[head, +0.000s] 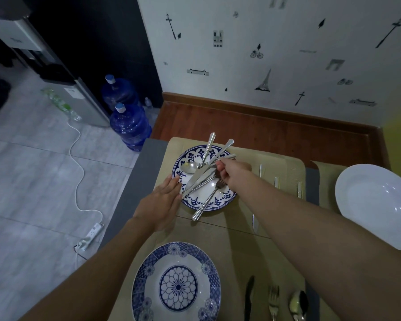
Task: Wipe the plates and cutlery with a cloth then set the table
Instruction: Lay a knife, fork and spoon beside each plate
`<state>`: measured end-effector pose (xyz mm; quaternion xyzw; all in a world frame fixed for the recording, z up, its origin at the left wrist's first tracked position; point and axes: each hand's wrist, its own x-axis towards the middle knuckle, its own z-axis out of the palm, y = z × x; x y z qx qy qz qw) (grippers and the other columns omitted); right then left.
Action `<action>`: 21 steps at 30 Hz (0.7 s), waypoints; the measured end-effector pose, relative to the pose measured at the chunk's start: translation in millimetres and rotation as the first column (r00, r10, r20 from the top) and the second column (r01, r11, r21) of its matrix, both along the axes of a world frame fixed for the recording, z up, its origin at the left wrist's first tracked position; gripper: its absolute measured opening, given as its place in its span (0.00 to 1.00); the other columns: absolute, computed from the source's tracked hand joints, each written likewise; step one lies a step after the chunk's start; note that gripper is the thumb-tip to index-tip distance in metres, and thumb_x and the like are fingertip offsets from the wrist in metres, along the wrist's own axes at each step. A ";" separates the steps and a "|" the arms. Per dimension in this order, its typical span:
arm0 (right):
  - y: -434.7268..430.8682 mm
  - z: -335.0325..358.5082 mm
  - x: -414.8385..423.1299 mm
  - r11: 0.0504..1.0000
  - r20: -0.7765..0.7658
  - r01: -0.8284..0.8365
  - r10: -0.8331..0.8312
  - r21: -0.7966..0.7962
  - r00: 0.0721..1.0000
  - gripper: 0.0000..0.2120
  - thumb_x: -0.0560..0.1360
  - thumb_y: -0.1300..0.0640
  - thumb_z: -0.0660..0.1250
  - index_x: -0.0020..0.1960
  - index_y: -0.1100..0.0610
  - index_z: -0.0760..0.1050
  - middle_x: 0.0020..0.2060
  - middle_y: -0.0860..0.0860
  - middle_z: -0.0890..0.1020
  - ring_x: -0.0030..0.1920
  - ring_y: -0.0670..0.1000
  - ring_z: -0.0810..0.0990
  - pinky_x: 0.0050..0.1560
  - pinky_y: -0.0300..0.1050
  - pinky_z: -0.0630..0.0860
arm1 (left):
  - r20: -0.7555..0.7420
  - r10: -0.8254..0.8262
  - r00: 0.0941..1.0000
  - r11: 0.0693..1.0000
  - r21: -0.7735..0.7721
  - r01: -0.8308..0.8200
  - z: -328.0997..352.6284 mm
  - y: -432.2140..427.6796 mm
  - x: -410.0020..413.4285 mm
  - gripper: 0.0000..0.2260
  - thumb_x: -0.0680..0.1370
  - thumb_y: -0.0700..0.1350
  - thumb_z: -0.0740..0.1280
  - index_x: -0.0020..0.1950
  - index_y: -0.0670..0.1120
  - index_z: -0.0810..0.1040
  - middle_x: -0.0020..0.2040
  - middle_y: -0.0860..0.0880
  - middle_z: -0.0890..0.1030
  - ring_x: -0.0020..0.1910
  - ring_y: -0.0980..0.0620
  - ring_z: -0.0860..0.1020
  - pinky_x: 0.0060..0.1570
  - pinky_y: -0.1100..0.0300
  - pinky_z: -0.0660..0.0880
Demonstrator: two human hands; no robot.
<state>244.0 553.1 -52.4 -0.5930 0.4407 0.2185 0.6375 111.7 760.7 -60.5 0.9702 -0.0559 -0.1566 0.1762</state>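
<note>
Beige placemat (218, 235) (floor (33, 170) tiled): left hand (160, 202) flat against plate (192, 156), right hand (232, 172) pinches cutlery (228, 156).

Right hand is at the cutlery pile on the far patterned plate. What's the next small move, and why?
Probably lift the piece that the right hand pinches straight up, not sideways. The cutlery lies crossed on the far plate, handles overhanging its rim, so dragging could shift the rest. The left hand rests flat against the rim, steadying it.
</note>
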 end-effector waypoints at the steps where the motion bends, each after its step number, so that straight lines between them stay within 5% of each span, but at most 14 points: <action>1: 0.3 -1.1 0.4 1.000 0.011 0.008 -0.008 -0.006 1.000 0.11 0.77 0.64 0.73 0.37 0.66 0.80 0.28 0.55 0.83 0.28 0.46 0.74 0.31 0.36 0.73 | 0.000 0.001 1.000 1.000 -0.002 -0.001 0.3 -0.2 -0.2 0.24 0.86 0.54 0.47 0.81 0.48 0.57 0.82 0.52 0.54 0.76 0.62 0.41 0.72 0.62 0.50; 5: 1.0 -1.1 -0.3 0.989 0.105 -0.033 0.049 -0.147 0.993 0.11 0.80 0.63 0.68 0.40 0.62 0.81 0.27 0.52 0.83 0.26 0.46 0.77 0.32 0.40 0.76 | -0.007 0.000 1.000 1.000 0.006 0.000 -0.6 -0.3 -0.4 0.24 0.86 0.55 0.47 0.81 0.48 0.57 0.82 0.52 0.53 0.76 0.62 0.41 0.72 0.61 0.50; 10: -5.8 5.0 -2.5 0.923 0.275 -0.093 0.206 -0.373 0.939 0.07 0.83 0.55 0.63 0.47 0.54 0.73 0.42 0.54 0.85 0.39 0.54 0.87 0.46 0.53 0.84 | -0.009 0.010 1.000 1.000 0.010 -0.010 -0.9 -1.6 0.1 0.24 0.86 0.55 0.47 0.81 0.49 0.57 0.82 0.52 0.54 0.75 0.62 0.41 0.71 0.61 0.51; 17: -30.1 16.6 -11.2 0.880 0.381 -0.118 0.315 -0.460 0.869 0.06 0.87 0.55 0.55 0.57 0.57 0.67 0.42 0.55 0.84 0.32 0.49 0.86 0.30 0.39 0.80 | -0.044 0.012 0.999 0.999 0.051 -0.010 1.5 -5.5 0.7 0.25 0.86 0.55 0.46 0.81 0.49 0.56 0.82 0.52 0.53 0.76 0.60 0.40 0.74 0.56 0.58; 21: -37.7 14.3 -16.4 0.852 0.294 -0.236 0.402 -0.468 0.867 0.04 0.81 0.61 0.66 0.54 0.55 0.72 0.48 0.55 0.84 0.47 0.54 0.85 0.48 0.51 0.83 | -0.057 0.021 0.998 0.996 0.089 -0.016 5.2 -8.4 2.2 0.25 0.85 0.56 0.46 0.81 0.49 0.58 0.82 0.52 0.55 0.81 0.54 0.48 0.73 0.52 0.64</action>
